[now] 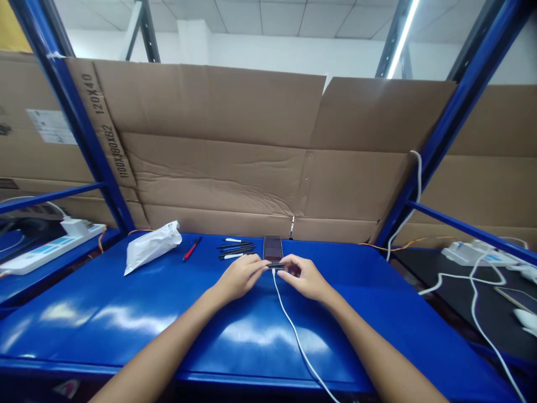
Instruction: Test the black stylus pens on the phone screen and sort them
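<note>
Near the back middle of the blue tabletop, my left hand [243,276] and my right hand [305,275] are close together, fingers closed on a slim black pen [276,266]. It lies crosswise between them, its ends hidden by the fingers. Just behind it is a dark, flat, phone-like device [273,247]. A white cable [289,319] runs from below the pen toward the front edge; its plug appears to meet the device's near end, though the hands partly cover that spot. To the left of the device lie several black and white pens [235,247].
A red and black pen [192,249] and a white plastic pouch [153,246] rest farther left. Cardboard [218,162] stands along the back, between blue rack posts [461,106]. Power strips [54,248] and loose white cables [474,280] occupy neighbouring surfaces at both sides.
</note>
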The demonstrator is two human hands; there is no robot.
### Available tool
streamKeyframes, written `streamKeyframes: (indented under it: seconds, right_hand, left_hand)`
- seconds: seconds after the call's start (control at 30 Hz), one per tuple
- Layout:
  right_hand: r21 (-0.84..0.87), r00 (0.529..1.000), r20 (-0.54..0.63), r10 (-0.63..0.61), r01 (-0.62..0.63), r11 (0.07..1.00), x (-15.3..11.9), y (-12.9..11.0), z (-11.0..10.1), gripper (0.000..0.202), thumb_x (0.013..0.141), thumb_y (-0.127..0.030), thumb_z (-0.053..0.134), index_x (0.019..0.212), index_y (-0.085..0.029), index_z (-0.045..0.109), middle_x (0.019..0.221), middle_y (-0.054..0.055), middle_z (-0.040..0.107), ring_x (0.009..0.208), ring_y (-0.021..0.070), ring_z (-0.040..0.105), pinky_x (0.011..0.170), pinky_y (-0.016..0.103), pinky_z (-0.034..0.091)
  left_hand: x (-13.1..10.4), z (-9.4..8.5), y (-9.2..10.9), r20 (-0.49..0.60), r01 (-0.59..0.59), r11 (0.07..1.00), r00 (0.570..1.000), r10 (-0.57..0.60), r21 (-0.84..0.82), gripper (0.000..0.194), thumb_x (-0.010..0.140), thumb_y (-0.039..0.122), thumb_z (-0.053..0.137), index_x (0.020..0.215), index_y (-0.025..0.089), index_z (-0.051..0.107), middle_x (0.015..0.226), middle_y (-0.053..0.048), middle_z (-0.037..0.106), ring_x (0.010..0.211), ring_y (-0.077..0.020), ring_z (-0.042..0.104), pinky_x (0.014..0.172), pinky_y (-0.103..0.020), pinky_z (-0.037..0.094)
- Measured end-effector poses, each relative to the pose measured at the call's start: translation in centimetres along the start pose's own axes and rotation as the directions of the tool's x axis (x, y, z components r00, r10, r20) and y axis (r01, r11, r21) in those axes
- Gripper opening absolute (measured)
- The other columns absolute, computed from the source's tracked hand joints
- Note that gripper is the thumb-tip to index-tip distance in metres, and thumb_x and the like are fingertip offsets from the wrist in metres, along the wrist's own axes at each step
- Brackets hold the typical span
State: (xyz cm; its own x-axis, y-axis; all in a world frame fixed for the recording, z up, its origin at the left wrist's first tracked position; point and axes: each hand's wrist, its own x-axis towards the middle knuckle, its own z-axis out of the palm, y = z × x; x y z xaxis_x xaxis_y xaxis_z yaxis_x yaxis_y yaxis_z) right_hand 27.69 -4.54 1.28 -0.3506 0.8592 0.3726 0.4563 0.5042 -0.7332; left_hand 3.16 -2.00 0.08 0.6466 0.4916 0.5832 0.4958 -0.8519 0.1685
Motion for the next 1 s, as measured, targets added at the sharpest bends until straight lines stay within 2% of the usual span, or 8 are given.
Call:
streamKeyframes:
  seconds: [0.2,0.47,0.67,0.77,0.87,0.93,1.0]
  right_hand:
    - [-0.027,0.999,-0.024,-0.041,0.04,0.999,0.01,0.33,-0.04,0.023,0.096,-0.041,0.061,0.095,-0.019,0.071,0.085,0.003,0.071,0.071,0.0158,0.057,0.067,0.027,0.042]
    - [-0.085,0.993,0.046,-0.111,0.115,0.99,-0.25,0.05,-0.4,0.029,0.1,-0.043,0.056,0.089,-0.019,0.069,0.086,0.004,0.071,0.078,0.0182,0.061,0.074,0.029,0.044]
    - [-0.125,0.992,0.028,-0.124,0.126,0.984,-0.28,-0.12,-0.47,0.024,0.099,-0.039,0.058,0.092,-0.02,0.07,0.087,0.005,0.071,0.077,0.0182,0.06,0.073,0.03,0.045]
    - [-0.162,0.987,0.039,-0.154,0.159,0.974,-0.3,-0.14,-0.51,0.021,0.099,-0.038,0.058,0.098,-0.021,0.071,0.092,0.006,0.072,0.079,0.0188,0.061,0.075,0.031,0.045]
    - [-0.171,0.989,0.01,-0.148,0.148,0.974,-0.28,-0.1,-0.51,0.024,0.1,-0.039,0.056,0.098,-0.021,0.071,0.091,0.006,0.072,0.078,0.0188,0.06,0.074,0.031,0.045]
    - [-0.155,0.991,-0.03,-0.128,0.122,0.98,-0.21,-0.03,-0.52,0.026,0.1,-0.04,0.055,0.096,-0.02,0.071,0.09,0.006,0.071,0.075,0.0184,0.06,0.071,0.03,0.045]
    - [-0.118,0.993,-0.071,-0.099,0.09,0.989,-0.11,0.08,-0.54,0.026,0.1,-0.041,0.055,0.095,-0.02,0.07,0.089,0.005,0.072,0.074,0.0178,0.06,0.069,0.029,0.044]
  left_hand:
    - [-0.04,-0.23,-0.03,0.014,-0.002,1.0,1.0,0.002,-0.026,0.034,0.108,0.028,0.042,0.123,0.015,0.069,0.099,-0.009,0.07,0.086,-0.0195,0.064,0.077,-0.029,0.049]
    - [-0.39,0.01,-0.35,0.006,-0.072,0.997,0.997,0.072,0.014,0.033,0.108,0.026,0.042,0.124,0.017,0.07,0.097,-0.009,0.07,0.084,-0.0189,0.063,0.075,-0.029,0.047]
    - [-0.25,-0.06,-0.29,-0.025,-0.046,0.998,0.999,0.045,-0.044,0.032,0.106,0.029,0.047,0.125,0.019,0.071,0.099,-0.01,0.07,0.088,-0.0196,0.063,0.08,-0.031,0.05]
    - [-0.07,-0.3,-0.05,-0.066,0.007,0.983,0.998,-0.019,-0.181,0.028,0.103,0.033,0.054,0.12,0.02,0.074,0.099,-0.009,0.069,0.091,-0.0188,0.064,0.083,-0.031,0.052]
    - [0.18,-0.57,0.09,-0.107,0.12,0.941,0.981,-0.161,-0.318,0.025,0.097,0.036,0.065,0.113,0.021,0.077,0.097,-0.007,0.067,0.089,-0.0185,0.065,0.081,-0.031,0.054]
    - [0.39,-0.59,-0.14,-0.127,0.193,0.893,0.956,-0.264,-0.406,0.024,0.092,0.036,0.071,0.108,0.02,0.078,0.097,-0.007,0.068,0.087,-0.0188,0.065,0.081,-0.032,0.055]
    - [0.57,-0.41,-0.69,-0.136,0.263,0.796,0.909,-0.394,-0.545,0.027,0.087,0.037,0.076,0.107,0.018,0.078,0.1,-0.008,0.071,0.09,-0.0205,0.067,0.084,-0.035,0.056]
